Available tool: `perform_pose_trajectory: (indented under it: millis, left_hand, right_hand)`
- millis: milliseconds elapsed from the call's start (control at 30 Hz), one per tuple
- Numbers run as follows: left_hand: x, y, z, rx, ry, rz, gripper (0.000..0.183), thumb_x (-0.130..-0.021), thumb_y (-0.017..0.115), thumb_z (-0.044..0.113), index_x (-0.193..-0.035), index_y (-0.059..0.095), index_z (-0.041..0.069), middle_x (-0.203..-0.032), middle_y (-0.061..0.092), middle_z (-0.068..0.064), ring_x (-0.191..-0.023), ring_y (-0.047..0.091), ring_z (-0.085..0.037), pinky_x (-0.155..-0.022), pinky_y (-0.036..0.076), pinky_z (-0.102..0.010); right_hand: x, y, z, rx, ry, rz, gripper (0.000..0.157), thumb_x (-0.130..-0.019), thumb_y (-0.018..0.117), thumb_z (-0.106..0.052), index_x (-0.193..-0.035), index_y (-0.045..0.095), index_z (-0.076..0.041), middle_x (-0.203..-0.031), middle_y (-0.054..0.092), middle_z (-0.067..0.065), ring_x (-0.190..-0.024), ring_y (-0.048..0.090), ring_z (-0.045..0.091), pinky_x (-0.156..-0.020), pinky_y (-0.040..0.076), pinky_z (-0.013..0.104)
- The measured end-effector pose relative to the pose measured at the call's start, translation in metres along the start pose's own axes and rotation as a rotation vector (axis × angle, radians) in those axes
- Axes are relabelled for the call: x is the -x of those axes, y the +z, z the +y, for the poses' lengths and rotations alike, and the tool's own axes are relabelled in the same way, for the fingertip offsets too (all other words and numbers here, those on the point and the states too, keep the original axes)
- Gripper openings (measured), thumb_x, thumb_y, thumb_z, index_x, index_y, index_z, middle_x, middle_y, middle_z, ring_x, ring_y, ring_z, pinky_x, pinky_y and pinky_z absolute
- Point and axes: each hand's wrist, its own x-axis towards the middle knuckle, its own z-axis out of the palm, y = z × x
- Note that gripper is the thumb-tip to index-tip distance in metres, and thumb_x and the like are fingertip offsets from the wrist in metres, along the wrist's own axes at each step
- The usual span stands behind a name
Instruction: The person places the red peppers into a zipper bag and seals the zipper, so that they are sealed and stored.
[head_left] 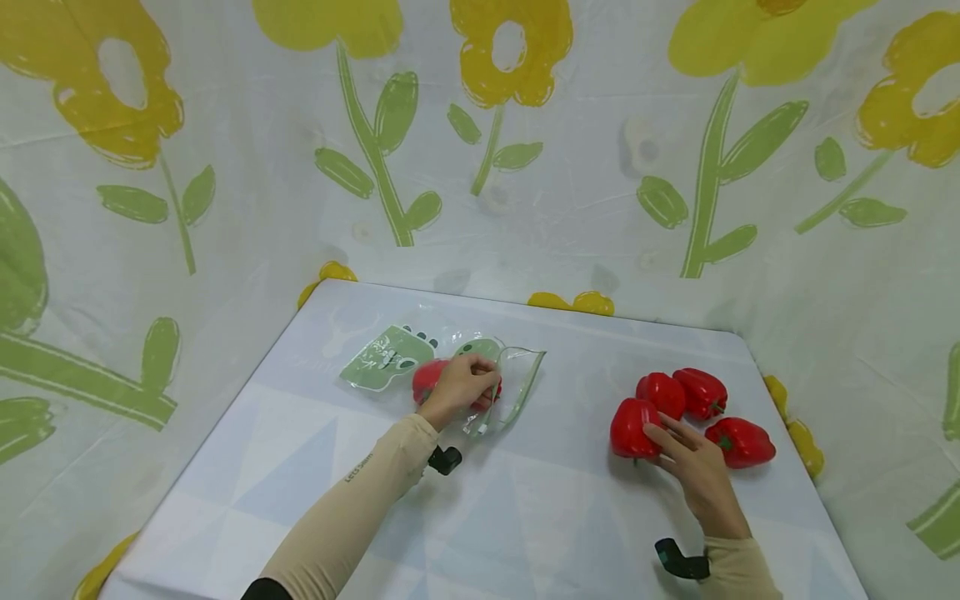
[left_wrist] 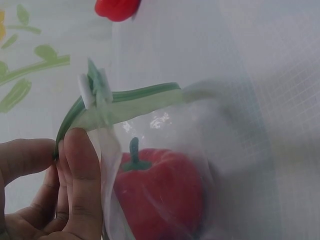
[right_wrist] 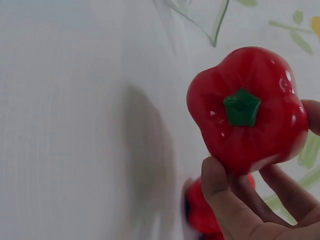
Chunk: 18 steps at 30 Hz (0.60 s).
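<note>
A clear zip bag (head_left: 386,358) with a green cartoon print lies on the left part of the table. One red bell pepper (left_wrist: 160,195) with a green stem shows through its plastic. My left hand (head_left: 461,387) pinches the bag's green-edged mouth between thumb and fingers, close by the white zip slider (left_wrist: 86,92). At the right, my right hand (head_left: 697,471) grips another red bell pepper (right_wrist: 245,110) with thumb and fingertips around its side. In the right wrist view its green stem faces the camera, and its shadow falls on the tablecloth.
Three more red bell peppers lie behind and beside my right hand: one at the back (head_left: 660,392), one at the back right (head_left: 701,393) and one near the right edge (head_left: 742,442). A flower-printed curtain (head_left: 570,183) hangs around the pale patterned table (head_left: 480,517).
</note>
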Motion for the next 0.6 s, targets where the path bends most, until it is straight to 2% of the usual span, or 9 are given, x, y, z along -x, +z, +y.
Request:
perform_pose_trajectory:
  millis: [233, 467, 600]
  left_hand:
    - [0.001, 0.001, -0.001, 0.002, 0.003, 0.002, 0.024, -0.097, 0.066, 0.013, -0.117, 0.064, 0.002, -0.090, 0.069, -0.013, -0.069, 0.064, -0.018, -0.067, 0.061, -0.031]
    - [0.001, 0.001, -0.001, 0.009, 0.019, 0.002, 0.023, -0.097, 0.066, 0.011, -0.117, 0.064, 0.000, -0.089, 0.069, -0.015, -0.068, 0.064, -0.018, -0.066, 0.061, -0.031]
    - [0.000, 0.001, -0.001, 0.015, 0.027, 0.008, 0.023, -0.095, 0.066, 0.010, -0.116, 0.065, 0.000, -0.089, 0.069, -0.015, -0.067, 0.064, -0.018, -0.066, 0.061, -0.032]
  right_hand:
    - [-0.004, 0.013, 0.001, 0.008, -0.054, -0.016, 0.088, -0.090, 0.074, -0.048, -0.158, 0.034, -0.010, -0.159, 0.031, 0.019, -0.143, 0.029, 0.037, -0.099, 0.053, 0.039]
    - [-0.008, 0.032, -0.005, 0.038, -0.075, -0.064, 0.091, -0.088, 0.076, -0.049, -0.159, 0.031, -0.011, -0.159, 0.030, 0.020, -0.141, 0.032, 0.040, -0.105, 0.048, 0.048]
    - [-0.011, 0.048, -0.011, 0.015, -0.079, -0.087, 0.089, -0.089, 0.076, -0.046, -0.158, 0.032, -0.011, -0.158, 0.031, 0.020, -0.141, 0.033, 0.040, -0.106, 0.047, 0.050]
